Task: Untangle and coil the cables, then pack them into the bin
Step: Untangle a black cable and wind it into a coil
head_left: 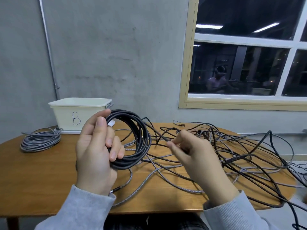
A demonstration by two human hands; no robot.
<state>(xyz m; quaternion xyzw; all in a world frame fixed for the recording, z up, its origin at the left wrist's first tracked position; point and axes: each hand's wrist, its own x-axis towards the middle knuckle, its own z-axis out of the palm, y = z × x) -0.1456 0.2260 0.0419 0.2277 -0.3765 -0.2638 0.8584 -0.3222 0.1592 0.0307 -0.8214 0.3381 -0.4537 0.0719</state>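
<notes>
Head view: left hand grips a round coil of black cable above the wooden worktop; right hand pinches its loose strand. Tangled black and grey cables sprawl right; cream plastic bin stands behind.

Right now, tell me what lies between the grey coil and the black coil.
In the head view, the left hand gripping the black coil stands between it and the grey coil, above bare wooden table; the bin sits further back.

Black coil, grey braided coil, cream bin, brown table.
</notes>
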